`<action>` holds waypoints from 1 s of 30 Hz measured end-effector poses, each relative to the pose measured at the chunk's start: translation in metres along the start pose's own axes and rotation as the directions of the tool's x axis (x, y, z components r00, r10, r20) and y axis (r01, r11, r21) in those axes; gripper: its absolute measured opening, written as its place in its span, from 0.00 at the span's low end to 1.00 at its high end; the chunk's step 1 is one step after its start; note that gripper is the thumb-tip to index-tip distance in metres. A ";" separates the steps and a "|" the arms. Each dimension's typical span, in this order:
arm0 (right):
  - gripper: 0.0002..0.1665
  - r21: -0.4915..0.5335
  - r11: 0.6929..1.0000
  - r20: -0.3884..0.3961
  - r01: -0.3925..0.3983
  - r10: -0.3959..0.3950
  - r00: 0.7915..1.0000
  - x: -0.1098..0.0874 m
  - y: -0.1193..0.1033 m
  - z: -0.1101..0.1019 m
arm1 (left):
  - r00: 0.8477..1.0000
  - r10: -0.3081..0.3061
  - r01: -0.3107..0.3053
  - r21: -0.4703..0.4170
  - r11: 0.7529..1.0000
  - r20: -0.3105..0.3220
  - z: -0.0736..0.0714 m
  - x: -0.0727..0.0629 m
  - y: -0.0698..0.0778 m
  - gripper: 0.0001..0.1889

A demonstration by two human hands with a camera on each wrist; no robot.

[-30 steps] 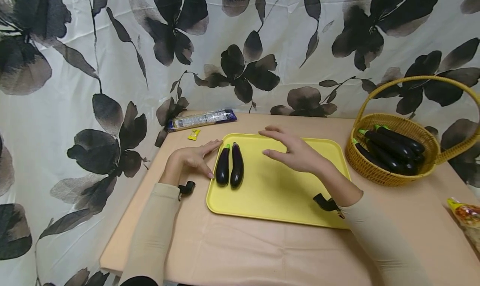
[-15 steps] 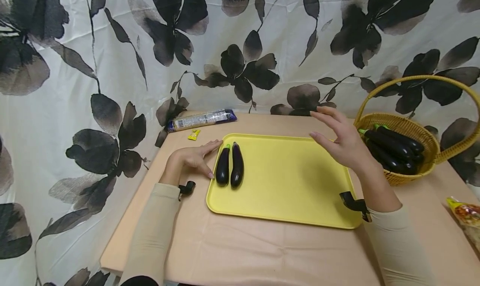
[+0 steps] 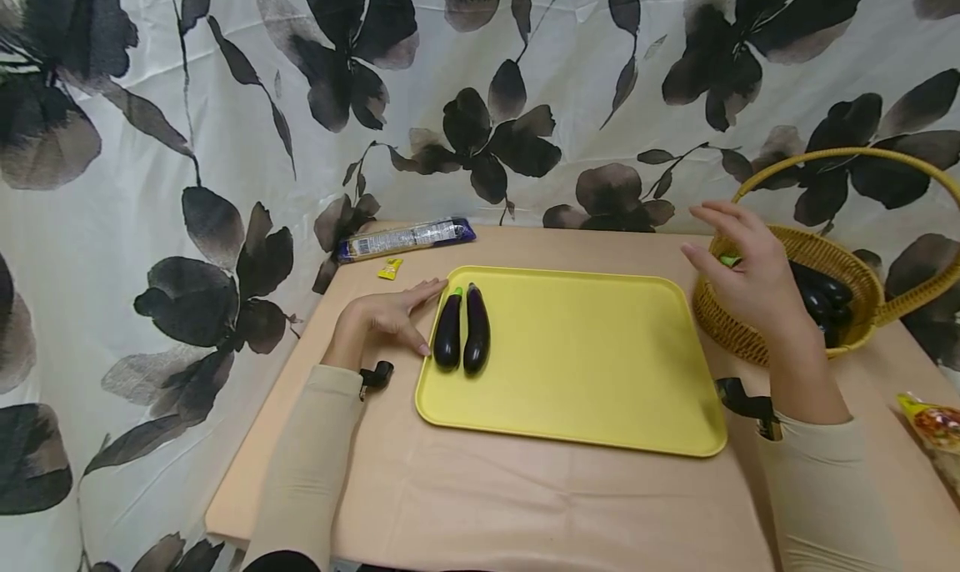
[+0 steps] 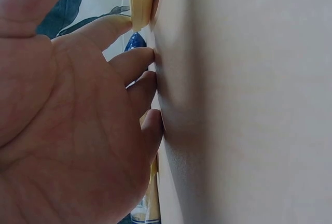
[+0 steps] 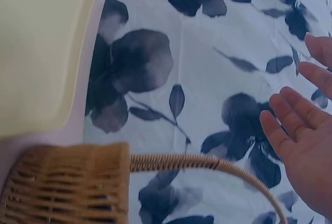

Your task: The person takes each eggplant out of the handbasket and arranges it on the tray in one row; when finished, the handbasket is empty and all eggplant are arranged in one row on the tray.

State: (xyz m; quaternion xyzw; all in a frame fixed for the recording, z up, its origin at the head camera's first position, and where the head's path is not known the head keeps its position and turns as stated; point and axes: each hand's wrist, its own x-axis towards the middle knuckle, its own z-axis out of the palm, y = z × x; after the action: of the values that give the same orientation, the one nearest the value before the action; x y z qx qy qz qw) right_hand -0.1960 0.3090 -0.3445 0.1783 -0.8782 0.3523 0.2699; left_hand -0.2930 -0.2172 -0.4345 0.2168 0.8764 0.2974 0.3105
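Observation:
Two dark eggplants, a left one [image 3: 447, 332] and a right one [image 3: 476, 330], lie side by side at the left end of a yellow tray [image 3: 585, 363]. My left hand [image 3: 384, 320] rests at the tray's left edge, fingers extended and touching the rim; in the left wrist view its palm [image 4: 78, 125] faces the camera. My right hand [image 3: 757, 276], empty with fingers spread, hovers over the near left side of a wicker basket [image 3: 735, 334]. It hides part of the eggplants [image 3: 821, 293] inside. In the right wrist view the fingers [image 5: 295, 115] hold nothing.
A long blue-and-white packet [image 3: 405, 239] and a small yellow candy [image 3: 390, 269] lie behind the tray's left corner. The basket's tall handle [image 3: 847, 152] arches above it. Another food packet [image 3: 933, 430] sits at the right edge. A floral curtain [image 3: 420, 72] hangs behind the table.
My right hand has moved right, from above the tray to above the basket, staying empty. My left hand, the tray and the two eggplants on it have kept their places.

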 end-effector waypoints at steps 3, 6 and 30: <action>0.31 -0.039 0.999 -0.026 -0.021 0.020 0.999 -0.001 0.007 -0.007 | 1.000 0.000 0.000 -0.006 1.000 0.000 0.001 0.001 0.000 0.76; 0.31 -0.057 0.998 -0.043 -0.032 0.029 0.999 -0.002 0.015 -0.013 | 1.000 -0.003 0.003 -0.010 1.000 -0.001 0.002 0.002 0.000 0.76; 0.36 -0.224 0.918 0.107 -0.329 0.359 0.927 -0.017 0.087 -0.042 | 1.000 -0.004 0.004 -0.019 1.000 0.008 -0.001 0.000 0.002 0.75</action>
State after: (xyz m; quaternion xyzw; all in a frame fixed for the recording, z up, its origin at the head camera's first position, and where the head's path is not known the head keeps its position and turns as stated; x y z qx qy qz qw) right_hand -0.2119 0.4006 -0.3749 0.0179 -0.9443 0.2895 0.1553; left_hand -0.2931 -0.2164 -0.4322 0.2132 0.8729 0.3041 0.3165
